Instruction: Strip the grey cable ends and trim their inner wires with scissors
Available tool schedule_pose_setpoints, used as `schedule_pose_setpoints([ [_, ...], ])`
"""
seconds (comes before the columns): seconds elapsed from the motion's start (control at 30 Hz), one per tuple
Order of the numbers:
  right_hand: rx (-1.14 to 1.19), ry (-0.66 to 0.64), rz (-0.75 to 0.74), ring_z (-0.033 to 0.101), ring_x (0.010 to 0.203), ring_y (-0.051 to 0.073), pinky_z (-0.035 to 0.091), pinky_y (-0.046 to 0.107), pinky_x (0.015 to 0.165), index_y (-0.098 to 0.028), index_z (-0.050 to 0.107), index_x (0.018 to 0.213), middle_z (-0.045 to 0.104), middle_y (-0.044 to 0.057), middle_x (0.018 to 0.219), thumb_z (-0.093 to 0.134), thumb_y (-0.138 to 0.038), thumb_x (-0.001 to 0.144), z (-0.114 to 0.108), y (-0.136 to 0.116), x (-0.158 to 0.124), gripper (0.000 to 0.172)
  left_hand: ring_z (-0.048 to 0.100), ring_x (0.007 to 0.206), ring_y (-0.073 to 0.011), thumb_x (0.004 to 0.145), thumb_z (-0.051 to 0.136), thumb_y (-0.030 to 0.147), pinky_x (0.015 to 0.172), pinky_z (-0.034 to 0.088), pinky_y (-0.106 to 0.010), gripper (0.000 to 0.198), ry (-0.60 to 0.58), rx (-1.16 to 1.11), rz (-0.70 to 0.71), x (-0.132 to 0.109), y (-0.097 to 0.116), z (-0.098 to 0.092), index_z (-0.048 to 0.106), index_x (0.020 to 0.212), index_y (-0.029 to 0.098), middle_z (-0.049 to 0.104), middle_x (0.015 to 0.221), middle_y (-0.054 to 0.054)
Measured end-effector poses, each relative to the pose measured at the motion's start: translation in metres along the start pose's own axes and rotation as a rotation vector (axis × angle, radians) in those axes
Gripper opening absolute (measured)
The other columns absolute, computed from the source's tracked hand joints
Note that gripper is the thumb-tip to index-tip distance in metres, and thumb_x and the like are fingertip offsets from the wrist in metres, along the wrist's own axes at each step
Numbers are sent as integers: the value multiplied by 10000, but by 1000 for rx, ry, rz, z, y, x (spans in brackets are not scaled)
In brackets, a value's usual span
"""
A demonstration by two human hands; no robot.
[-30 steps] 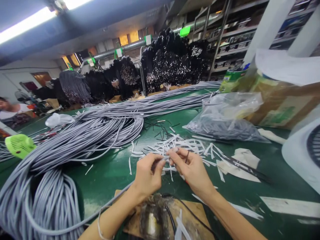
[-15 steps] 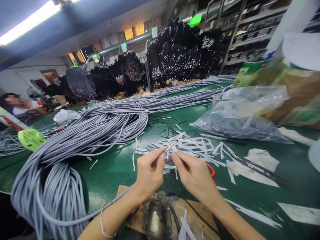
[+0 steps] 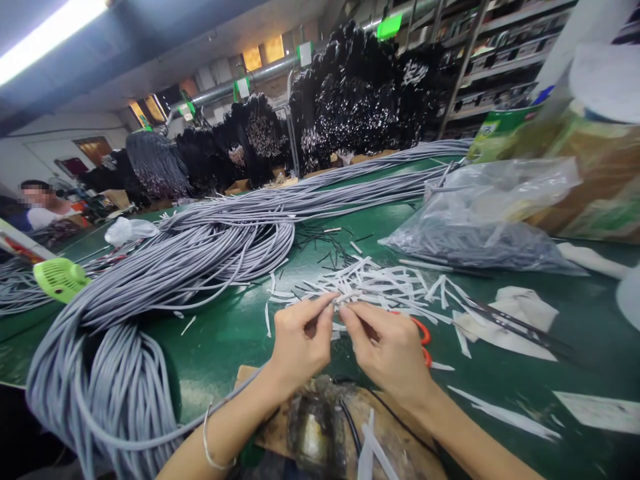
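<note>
My left hand (image 3: 301, 341) is closed in a pinch on a grey cable (image 3: 240, 385), which runs along my left forearm from a large looped bundle of grey cables (image 3: 200, 247). A pale tip shows just beyond my fingertips. My right hand (image 3: 389, 345) is also pinched, its fingertips close beside those of the left; what lies between them is too small to make out. Behind both hands spreads a pile of white strips (image 3: 385, 283). Scissors with orange handles (image 3: 424, 333) lie beyond my right hand, partly hidden by it.
Below my hands sits a wooden board (image 3: 400, 427) with a stained metal device (image 3: 315, 427). On the green table (image 3: 220, 340) are a clear plastic bag (image 3: 490, 227), a white cloth (image 3: 525, 313) and a green fan-like object (image 3: 61, 279). A person (image 3: 45, 207) is far left.
The view has shifted slightly. Both hands stay together, with the right fingertips drawn a little closer to the left. The pale tip now lies flatter, where before it pointed up to the right.
</note>
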State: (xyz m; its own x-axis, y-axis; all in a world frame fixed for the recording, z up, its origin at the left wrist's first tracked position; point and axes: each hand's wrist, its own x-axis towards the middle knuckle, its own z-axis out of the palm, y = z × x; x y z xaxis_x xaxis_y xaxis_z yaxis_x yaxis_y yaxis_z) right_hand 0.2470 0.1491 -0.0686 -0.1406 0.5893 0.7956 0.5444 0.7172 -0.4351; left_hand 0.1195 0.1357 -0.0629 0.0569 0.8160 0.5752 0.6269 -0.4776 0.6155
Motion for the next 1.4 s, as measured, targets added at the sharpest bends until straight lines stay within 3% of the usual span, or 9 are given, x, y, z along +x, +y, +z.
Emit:
schedule_pose_setpoints([
  [0.13,-156,109,-125,588,529,115,399,200,532,-132,609,705,653,42,623,435,-165,854,5,1,-4,231,564,491,-109,800,483,207,465,446,-196,242,9,-89,-81,1,1,1,690,887,118,696,692,-66],
  [0.3,-78,-100,6,502,397,88,357,201,429,-171,566,568,583,-11,483,413,-231,869,2,2,0,343,603,528,-123,772,522,209,493,483,-199,203,144,-56,-80,3,2,-2,693,835,119,704,703,-67],
  [0.37,-71,-83,2,538,441,99,383,208,461,-170,598,629,622,2,542,424,-231,866,1,2,0,300,599,527,-118,772,525,203,495,482,-194,199,167,-33,-65,3,2,-3,692,834,116,699,694,-65],
  [0.53,-126,43,-84,609,572,131,430,230,567,-139,631,796,675,50,687,444,-193,860,0,3,-2,204,570,511,-105,780,525,200,496,467,-197,198,170,38,-21,1,0,-2,684,862,115,678,669,-53],
  [1.13,-292,8,-60,572,490,110,352,227,485,-156,623,692,671,32,637,396,-224,879,-3,8,-2,302,446,450,-78,787,523,162,474,383,-191,177,146,196,186,-2,0,0,675,868,122,567,542,-1],
  [1.4,-230,-27,-50,567,484,107,365,221,493,-158,607,653,657,31,609,384,-225,880,-4,6,-2,325,405,442,-75,796,512,175,455,358,-194,176,165,209,133,1,-1,-1,669,857,125,526,535,12],
])
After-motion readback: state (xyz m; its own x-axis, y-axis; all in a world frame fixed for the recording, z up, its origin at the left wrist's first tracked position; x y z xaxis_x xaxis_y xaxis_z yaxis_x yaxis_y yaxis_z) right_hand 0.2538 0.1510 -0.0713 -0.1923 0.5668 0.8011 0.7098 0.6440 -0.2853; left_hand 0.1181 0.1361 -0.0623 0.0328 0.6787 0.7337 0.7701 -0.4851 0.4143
